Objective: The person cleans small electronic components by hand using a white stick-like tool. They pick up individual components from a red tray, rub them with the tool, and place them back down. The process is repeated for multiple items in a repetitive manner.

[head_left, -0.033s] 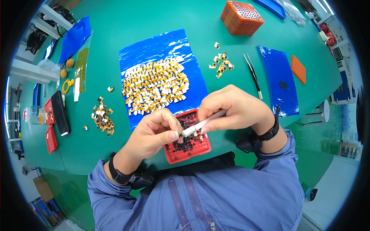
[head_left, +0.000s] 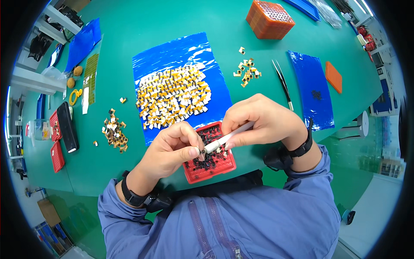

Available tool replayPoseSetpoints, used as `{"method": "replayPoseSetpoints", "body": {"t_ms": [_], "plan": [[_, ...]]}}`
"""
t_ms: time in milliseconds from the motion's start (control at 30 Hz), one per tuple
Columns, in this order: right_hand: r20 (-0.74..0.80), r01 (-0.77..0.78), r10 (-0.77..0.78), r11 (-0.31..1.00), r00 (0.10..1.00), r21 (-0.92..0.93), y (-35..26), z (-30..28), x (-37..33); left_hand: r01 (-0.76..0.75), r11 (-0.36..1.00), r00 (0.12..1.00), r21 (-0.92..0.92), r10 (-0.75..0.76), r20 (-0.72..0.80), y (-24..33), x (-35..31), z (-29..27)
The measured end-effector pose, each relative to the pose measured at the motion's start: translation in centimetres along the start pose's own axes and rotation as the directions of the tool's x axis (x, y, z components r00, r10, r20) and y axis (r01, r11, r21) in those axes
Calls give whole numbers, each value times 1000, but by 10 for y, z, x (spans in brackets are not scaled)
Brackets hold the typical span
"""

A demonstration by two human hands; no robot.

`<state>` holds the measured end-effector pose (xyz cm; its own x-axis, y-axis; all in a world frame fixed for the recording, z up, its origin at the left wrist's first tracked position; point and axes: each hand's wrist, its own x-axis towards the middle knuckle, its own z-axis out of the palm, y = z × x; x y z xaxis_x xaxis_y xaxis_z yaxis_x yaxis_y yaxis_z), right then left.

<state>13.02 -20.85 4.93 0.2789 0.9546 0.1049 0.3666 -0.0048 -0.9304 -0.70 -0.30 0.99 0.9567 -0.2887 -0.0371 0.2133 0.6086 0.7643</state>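
Observation:
Over a red tray [head_left: 210,173] of small black parts, my two hands meet. My right hand [head_left: 261,123] is closed round a slim white pen-like tool [head_left: 221,141], its thick end pointing down to the left. Between thumb and forefinger my left hand [head_left: 176,147] pinches a tiny dark part [head_left: 202,152], right at the tool's end; the fingers partly cover it, so its kind cannot be made out. Beyond the tray lies a blue sheet [head_left: 177,52] carrying many small white-and-gold pieces [head_left: 174,96] in tight rows.
Loose gold-and-white pieces lie in piles at left [head_left: 115,131] and right [head_left: 247,72]. Tweezers [head_left: 282,84] rest beside another blue sheet [head_left: 310,82] with black bits. An orange tray stack [head_left: 269,21] stands far back. At left are a black case [head_left: 67,126] and yellow scissors [head_left: 75,96].

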Motion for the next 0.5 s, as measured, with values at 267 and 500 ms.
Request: {"method": "replayPoseSetpoints", "body": {"t_ms": [267,500], "plan": [[-115,-63,55,995,992,-71,-2,-12,-3,-18,998,999,57,15,39,4,-2,0],[-462,-30,-20,994,887,-102,-1,-11,-1,-156,859,987,487,157,39,9,-1,11]]}}
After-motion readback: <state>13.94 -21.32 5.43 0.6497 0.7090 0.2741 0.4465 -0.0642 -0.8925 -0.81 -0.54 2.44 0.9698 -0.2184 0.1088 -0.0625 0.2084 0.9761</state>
